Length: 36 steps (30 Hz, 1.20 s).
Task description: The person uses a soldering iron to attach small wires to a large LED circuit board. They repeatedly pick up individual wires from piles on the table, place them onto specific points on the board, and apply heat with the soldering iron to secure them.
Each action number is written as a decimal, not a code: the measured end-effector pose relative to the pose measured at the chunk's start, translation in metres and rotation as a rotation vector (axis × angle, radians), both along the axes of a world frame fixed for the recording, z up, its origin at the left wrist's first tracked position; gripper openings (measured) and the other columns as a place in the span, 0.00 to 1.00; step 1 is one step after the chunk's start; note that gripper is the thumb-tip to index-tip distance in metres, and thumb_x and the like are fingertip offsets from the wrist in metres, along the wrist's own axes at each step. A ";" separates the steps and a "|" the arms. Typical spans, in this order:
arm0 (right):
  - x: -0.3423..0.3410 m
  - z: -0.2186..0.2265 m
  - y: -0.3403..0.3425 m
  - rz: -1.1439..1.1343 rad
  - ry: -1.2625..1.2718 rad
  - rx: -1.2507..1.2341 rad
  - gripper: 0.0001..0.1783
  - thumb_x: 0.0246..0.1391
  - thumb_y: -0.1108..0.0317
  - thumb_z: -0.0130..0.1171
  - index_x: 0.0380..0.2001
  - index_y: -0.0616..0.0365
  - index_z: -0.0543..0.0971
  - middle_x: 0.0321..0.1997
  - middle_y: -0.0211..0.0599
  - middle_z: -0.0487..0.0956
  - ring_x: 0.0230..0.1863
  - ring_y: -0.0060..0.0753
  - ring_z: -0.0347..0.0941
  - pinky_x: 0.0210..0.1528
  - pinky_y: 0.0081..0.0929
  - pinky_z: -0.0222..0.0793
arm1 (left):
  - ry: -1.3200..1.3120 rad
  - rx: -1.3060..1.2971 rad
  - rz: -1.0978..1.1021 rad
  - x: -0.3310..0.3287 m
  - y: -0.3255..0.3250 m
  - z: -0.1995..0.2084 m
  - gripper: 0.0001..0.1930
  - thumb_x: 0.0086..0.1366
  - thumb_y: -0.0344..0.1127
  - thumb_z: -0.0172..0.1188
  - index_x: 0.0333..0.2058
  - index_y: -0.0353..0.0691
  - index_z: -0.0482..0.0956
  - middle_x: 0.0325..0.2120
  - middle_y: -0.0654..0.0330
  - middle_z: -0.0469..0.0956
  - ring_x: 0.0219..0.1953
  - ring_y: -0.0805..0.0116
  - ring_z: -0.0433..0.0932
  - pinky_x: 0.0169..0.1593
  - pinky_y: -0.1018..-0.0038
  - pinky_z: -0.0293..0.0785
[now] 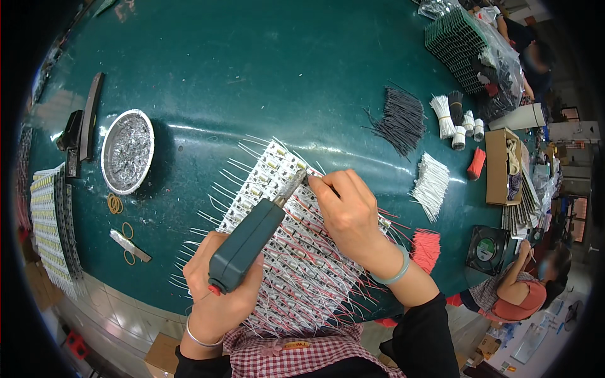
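Soldering gun (247, 242): gripped by left hand (222, 302) | right hand (350, 217): pinched closed, contents unclear | apron patch (296, 344): lettered

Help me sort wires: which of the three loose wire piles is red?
The red wire pile nearest the right forearm; the white pile and black pile lie farther away.

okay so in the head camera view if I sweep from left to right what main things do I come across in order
Stack of circuit boards, white-rimmed bowl, left hand, right hand, bundle of white wires, small red bundle, open cardboard box.
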State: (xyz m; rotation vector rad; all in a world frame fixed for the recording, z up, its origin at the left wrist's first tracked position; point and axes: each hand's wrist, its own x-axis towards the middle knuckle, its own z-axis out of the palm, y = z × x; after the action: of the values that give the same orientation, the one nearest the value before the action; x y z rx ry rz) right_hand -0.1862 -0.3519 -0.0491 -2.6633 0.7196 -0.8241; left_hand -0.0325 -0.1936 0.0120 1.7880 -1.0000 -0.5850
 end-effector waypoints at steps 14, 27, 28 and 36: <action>-0.001 -0.001 0.000 -0.010 -0.008 -0.015 0.16 0.40 0.77 0.59 0.37 0.68 0.79 0.32 0.38 0.72 0.32 0.37 0.69 0.32 0.31 0.66 | -0.033 0.000 0.080 0.002 0.008 0.016 0.12 0.47 0.21 0.67 0.33 0.27 0.82 0.29 0.52 0.81 0.28 0.63 0.79 0.34 0.73 0.74; -0.005 0.014 0.013 -0.013 -0.094 -0.055 0.16 0.39 0.77 0.60 0.37 0.63 0.79 0.31 0.35 0.74 0.34 0.38 0.72 0.34 0.33 0.66 | 0.037 0.033 0.157 0.006 0.025 0.013 0.14 0.50 0.22 0.68 0.38 0.26 0.82 0.31 0.56 0.80 0.29 0.72 0.78 0.34 0.78 0.74; -0.003 0.013 0.013 -0.003 -0.095 -0.017 0.15 0.40 0.79 0.61 0.37 0.63 0.80 0.31 0.36 0.75 0.33 0.38 0.72 0.33 0.33 0.67 | 0.044 0.033 0.163 0.006 0.025 0.013 0.14 0.50 0.22 0.68 0.38 0.26 0.82 0.30 0.56 0.80 0.29 0.72 0.78 0.34 0.78 0.74; 0.006 -0.002 0.009 0.002 -0.174 0.209 0.16 0.38 0.84 0.58 0.35 0.63 0.81 0.30 0.37 0.73 0.33 0.39 0.71 0.33 0.33 0.68 | 0.136 0.125 0.220 0.007 0.035 0.012 0.21 0.47 0.25 0.75 0.42 0.33 0.81 0.35 0.62 0.82 0.35 0.74 0.79 0.43 0.77 0.74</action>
State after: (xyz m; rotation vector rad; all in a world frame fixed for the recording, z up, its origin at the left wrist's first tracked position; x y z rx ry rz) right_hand -0.1803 -0.3427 -0.0515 -2.3741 0.7170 -0.9129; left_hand -0.0254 -0.1582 0.0241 1.9099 -0.6766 -0.6322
